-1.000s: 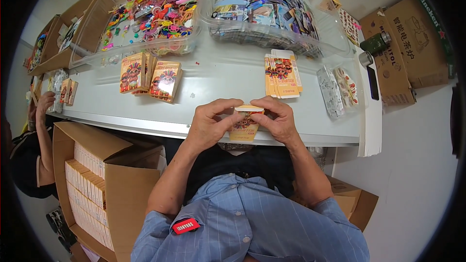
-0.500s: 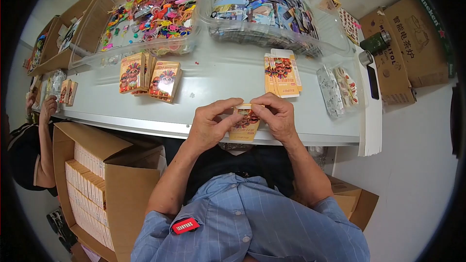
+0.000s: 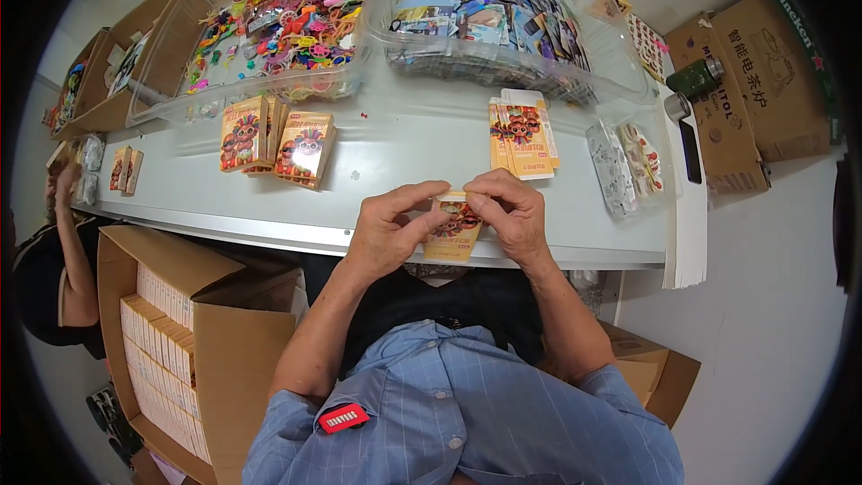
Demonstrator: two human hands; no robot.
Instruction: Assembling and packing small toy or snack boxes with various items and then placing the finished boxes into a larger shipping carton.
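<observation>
Both hands raised together just above the near edge of the tabletop [image 3: 377,148], forearms coming up from the lower edge and converging toward the middle. Left hand [image 3: 388,232] curled, thumb and forefinger pinching the upper left corner of a small yellow printed box [image 3: 452,230]. Right hand [image 3: 508,216] arched over the top of the same box, fingertips [image 3: 474,200] pressed onto its upper edge, possibly at a flap, though too small to tell. Box held upright between the two hands, its lower part hanging in front of the near edge, clear of the surface.

Just beyond the right hand, a stack of flat yellow cartons [image 3: 523,126] lying on the tabletop. Toward the left part of the tabletop, two leaning groups of finished yellow boxes [image 3: 277,136]. Along the far edge, a clear plastic bin of colourful small toys [image 3: 269,31] and beside it a clear plastic bin of printed cards [image 3: 489,13]. Near the right edge, clear packets of patterned pieces [image 3: 628,162]. Below the near edge on the left, an open cardboard box [image 3: 215,341] packed with rows of boxes. At the far left, another person's arm [image 3: 67,242] bent upward.
</observation>
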